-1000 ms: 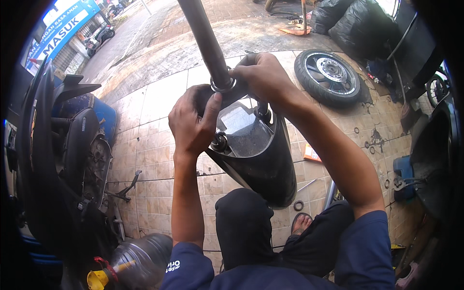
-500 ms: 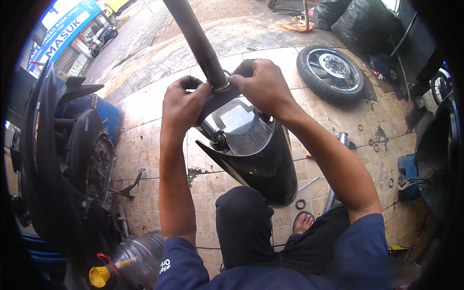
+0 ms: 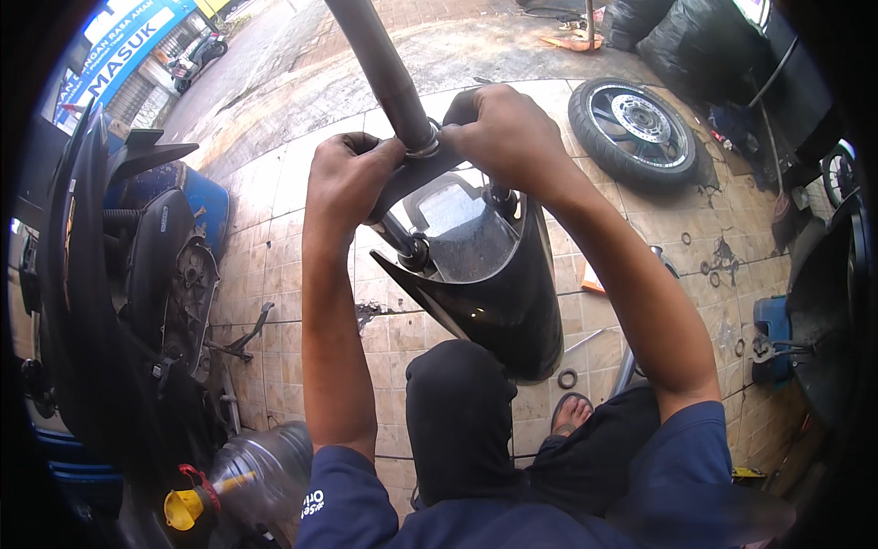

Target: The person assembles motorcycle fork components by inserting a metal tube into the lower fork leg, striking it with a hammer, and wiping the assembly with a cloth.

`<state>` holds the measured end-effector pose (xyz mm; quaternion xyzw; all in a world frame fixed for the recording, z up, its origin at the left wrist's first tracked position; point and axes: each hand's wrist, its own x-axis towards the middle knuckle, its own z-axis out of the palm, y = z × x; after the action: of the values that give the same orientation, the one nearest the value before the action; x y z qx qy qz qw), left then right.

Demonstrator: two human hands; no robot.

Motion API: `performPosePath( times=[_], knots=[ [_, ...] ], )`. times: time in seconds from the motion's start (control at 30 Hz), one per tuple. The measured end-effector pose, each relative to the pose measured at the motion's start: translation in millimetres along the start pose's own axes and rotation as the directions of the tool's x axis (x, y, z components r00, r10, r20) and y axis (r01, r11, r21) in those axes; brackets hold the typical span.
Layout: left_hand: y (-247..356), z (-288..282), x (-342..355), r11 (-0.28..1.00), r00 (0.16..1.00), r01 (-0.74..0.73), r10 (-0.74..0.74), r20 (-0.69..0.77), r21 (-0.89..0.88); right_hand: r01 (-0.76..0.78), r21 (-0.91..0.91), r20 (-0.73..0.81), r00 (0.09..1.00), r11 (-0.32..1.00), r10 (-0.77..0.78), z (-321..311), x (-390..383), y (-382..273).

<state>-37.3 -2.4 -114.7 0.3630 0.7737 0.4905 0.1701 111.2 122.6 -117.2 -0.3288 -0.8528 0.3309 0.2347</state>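
A dark steering stem (image 3: 377, 59) of a motorcycle front fork rises from the fork's crossbar (image 3: 416, 183), leaning to the upper left. A thin metal ring (image 3: 422, 146) sits around the stem's foot. My left hand (image 3: 352, 183) is closed at the ring's left side, thumb and fingertips pinched against it. From the right, my right hand (image 3: 503, 133) is closed on the same ring, its fingertips partly hidden behind the stem. Below the crossbar are the fork legs (image 3: 400, 240) and a glossy black front fender (image 3: 494, 316), which lies near my knee.
A wheel with tyre (image 3: 633, 137) lies on the tiled floor at the far right. Black motorcycle body parts (image 3: 101, 274) stand at left, above a clear plastic jug (image 3: 265, 471) with a yellow funnel (image 3: 183, 510). Several loose rings lie at right, one (image 3: 568, 379) near my foot.
Both hands remain at the ring, my right hand slightly higher in the picture. The view has shifted a little, and more of an orange piece on the floor shows beside my right forearm.
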Motion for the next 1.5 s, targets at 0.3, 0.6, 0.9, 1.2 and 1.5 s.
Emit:
performPosePath(
  times=[0.3, 0.6, 0.9, 1.2, 1.5],
  knots=[
    [15.1, 4.6, -4.3, 0.987, 0.995, 0.091, -0.097, 0.037, 0.135, -0.036, 0.001, -0.009, 0.999, 0.999, 0.036, -2.1, -7.2, -2.7],
    [6.1, 2.0, -2.8, 0.994, 0.995, 0.092, -0.093, 0.022, 0.057, 0.011, -0.223, -0.064, 0.998, 0.975, -0.026, -1.4, -4.1, -12.2],
    [0.4, 2.4, -5.2, 0.992, 0.992, 0.108, -0.103, 0.069, -0.072, 0.139, 0.006, 0.027, 0.990, 0.990, -0.139, -13.5, 13.6, 8.5],
    [-10.8, -1.1, -1.4, 0.993, 0.995, 0.039, -0.029, 0.098, -0.109, 0.129, -0.107, 0.141, 0.983, 0.986, -0.113, -14.3, 8.6, -4.6],
    [0.0, -4.9, 9.1, 0.998, 0.993, -0.020, 0.014, 0.120, 0.053, 0.228, -0.180, 0.039, 0.974, 0.957, -0.225, -1.3, 23.0, 4.7]
  ],
)
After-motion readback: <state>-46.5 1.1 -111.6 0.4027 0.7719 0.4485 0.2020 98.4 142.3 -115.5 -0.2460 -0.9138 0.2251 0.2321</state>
